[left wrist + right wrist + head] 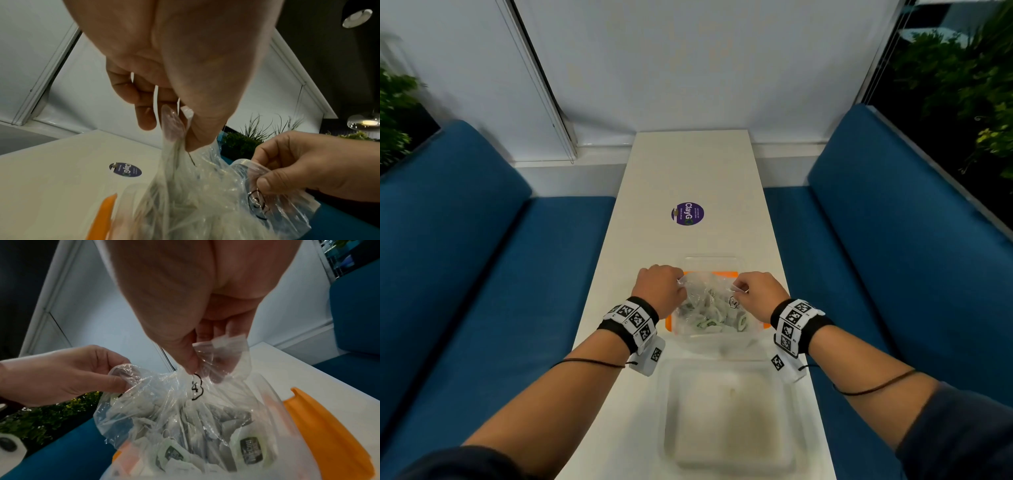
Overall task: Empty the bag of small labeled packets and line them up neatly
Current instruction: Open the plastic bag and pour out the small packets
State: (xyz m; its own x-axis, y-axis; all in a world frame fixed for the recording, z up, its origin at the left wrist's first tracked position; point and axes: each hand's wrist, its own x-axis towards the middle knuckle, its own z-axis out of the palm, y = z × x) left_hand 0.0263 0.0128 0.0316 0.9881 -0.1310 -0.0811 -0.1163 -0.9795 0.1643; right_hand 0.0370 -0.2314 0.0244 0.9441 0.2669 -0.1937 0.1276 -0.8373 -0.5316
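A clear plastic bag (pixel 709 301) full of small white packets with green labels (pixel 252 451) sits in a clear tub with an orange rim (pixel 669 323) on the white table. My left hand (pixel 659 286) pinches the bag's top left edge between thumb and fingers (pixel 172 123). My right hand (pixel 756 294) pinches the top right edge, next to a black mark printed on the plastic (pixel 196 387). The bag's mouth is stretched between both hands. In the right wrist view several packets (pixel 170 454) show through the plastic.
A clear lid or second tub (pixel 729 411) lies on the table just in front of the orange-rimmed one. A round purple sticker (pixel 687 214) lies farther up the narrow white table (pixel 688 164). Blue benches (pixel 482 257) flank both sides; plants stand beyond.
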